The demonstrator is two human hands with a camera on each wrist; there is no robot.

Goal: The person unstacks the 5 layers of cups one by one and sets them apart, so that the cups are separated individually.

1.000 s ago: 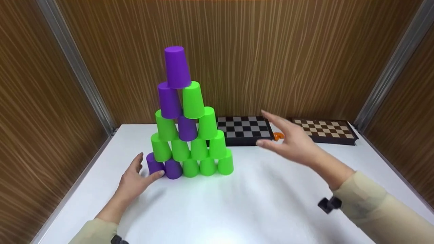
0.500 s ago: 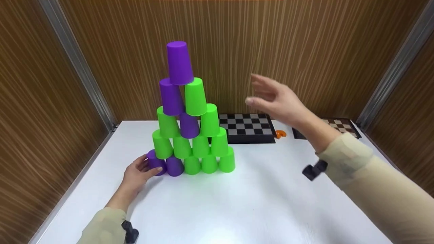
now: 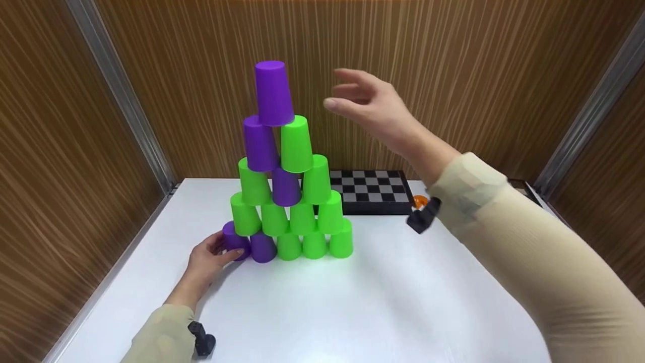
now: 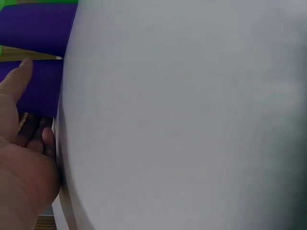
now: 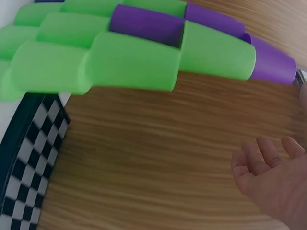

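The purple end cup (image 3: 234, 238) is pinched by the left grip (image 3: 204, 259), with the thumb laid across its front and the fingers curled around its other side. Just right of the left grip, past the held cup, the bottom row is made up of another purple cup (image 3: 263, 247) and three green cups (image 3: 314, 246). Higher up from the left grip, four more green cups (image 3: 274, 220) are lined up, and on those a purple middle cup (image 3: 285, 189) is placed between two green ones.

The right grip (image 3: 375, 103) is held up in the air, with its fingers loose and spread. To its left, well apart, the purple top cup (image 3: 274, 93) is set upside down on one purple and one green cup. Below the right grip, a checkered board (image 3: 370, 187) is laid on the white tabletop (image 3: 327, 302). Beside the board, an orange thing (image 3: 420, 201) is partly hidden.
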